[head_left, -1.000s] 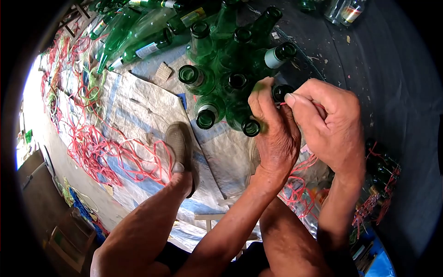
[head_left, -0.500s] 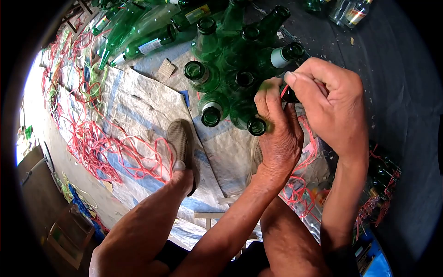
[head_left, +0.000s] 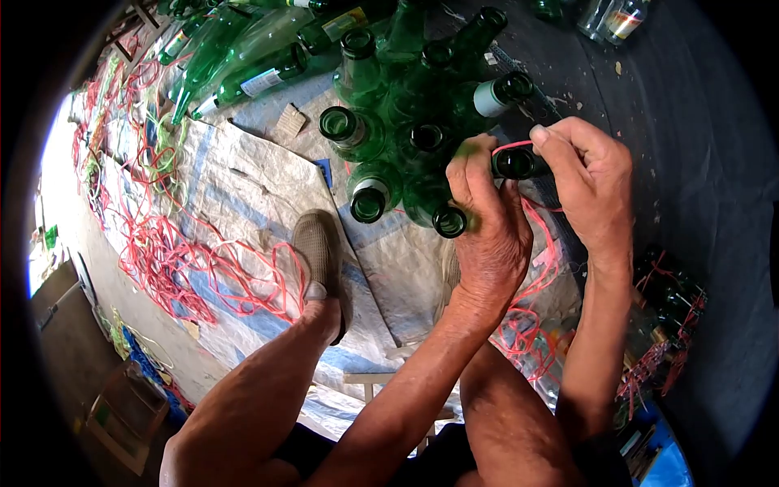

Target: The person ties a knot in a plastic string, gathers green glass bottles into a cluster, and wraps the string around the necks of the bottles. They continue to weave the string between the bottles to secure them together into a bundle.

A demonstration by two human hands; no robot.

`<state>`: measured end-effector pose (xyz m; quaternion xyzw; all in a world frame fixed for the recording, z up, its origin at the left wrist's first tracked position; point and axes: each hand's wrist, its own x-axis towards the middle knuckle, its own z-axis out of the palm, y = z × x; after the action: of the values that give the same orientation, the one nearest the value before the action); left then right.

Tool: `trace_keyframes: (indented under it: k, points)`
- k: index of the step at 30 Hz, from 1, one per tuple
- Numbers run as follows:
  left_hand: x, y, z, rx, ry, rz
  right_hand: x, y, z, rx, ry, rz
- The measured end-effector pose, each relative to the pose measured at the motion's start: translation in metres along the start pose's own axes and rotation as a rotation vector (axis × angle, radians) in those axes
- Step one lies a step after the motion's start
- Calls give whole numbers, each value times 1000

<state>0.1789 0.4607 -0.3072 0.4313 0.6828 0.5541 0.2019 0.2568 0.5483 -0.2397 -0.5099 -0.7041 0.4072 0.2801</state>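
Several green glass bottles [head_left: 357,134] stand upright in a tight cluster at the upper middle. My left hand [head_left: 491,203] is closed against the cluster's right side, its fingers bent round the pink string near a bottle neck. My right hand [head_left: 588,174] pinches the pink string [head_left: 517,146] between thumb and fingers. That string runs taut from the left hand's fingertips across the mouth of a bottle [head_left: 514,163] between my hands. More of it hangs below my hands. The lower parts of the bottles are hidden.
A tangle of pink string [head_left: 166,264] lies on the woven sheet [head_left: 251,183] at left. More green bottles [head_left: 264,79] lie at the top left. Clear bottles [head_left: 621,23] lie at the top right, string-tied bottles [head_left: 673,296] at the right. My shod foot [head_left: 316,252] rests below the cluster.
My right hand has moved right, away from my left, and draws out a stretch of pink string. The bottle mouth between my hands now shows more fully. My left hand has barely moved.
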Motion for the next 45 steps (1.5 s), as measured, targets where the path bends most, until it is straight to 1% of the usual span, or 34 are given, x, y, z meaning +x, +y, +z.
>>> trace_keyframes:
  k: [4,5,8,9,12,15,18,22,24,25,27,29,30,32,33,34,37,38,40,45]
  points:
    - [-1,0,0,-8,-1,-3,-16,8,4,33,42,18]
    - [-2,1,0,-24,0,-40,-20,8,5,47,43,9]
    - [-3,1,0,40,11,-10,-33,9,7,38,65,22]
    - [-5,2,2,-19,10,-65,-37,9,7,2,56,-10]
    - [-7,2,3,0,7,-74,-48,7,11,-65,72,14]
    - [-11,-3,5,24,25,-49,-55,11,14,-68,84,-41]
    - [-16,-4,0,72,-34,-32,-61,16,15,-75,93,-59]
    - [-30,0,-12,15,-166,-130,-67,16,18,-71,92,-55]
    - [-38,4,-18,-43,-198,-157,-70,17,19,-66,101,-52]
    - [-43,5,-21,-75,-198,-149,-71,18,19,-65,103,-50]
    - [-50,9,-28,-75,-179,-66,-73,19,19,-74,95,-66]
    - [-56,13,-38,-9,-177,69,-78,21,17,-94,78,-97]
    - [-56,14,-36,-66,-150,118,-81,20,16,-120,66,-102]
    - [-59,13,-34,-138,-176,113,-88,16,12,-166,39,-116]
    - [-58,16,-37,-123,-206,88,-94,17,9,-204,-15,-72]
    - [-56,11,-37,-119,-226,127,-98,18,10,-229,25,-82]
    - [-52,2,-41,-64,-300,233,-108,18,6,-255,33,-112]
    - [-52,0,-40,-69,-299,239,-112,19,5,-277,-3,-109]
    - [-46,10,-48,-12,-369,195,-121,17,6,-328,-28,-83]
    - [-50,-2,-47,-11,-334,216,-124,8,-8,-317,-104,-4]
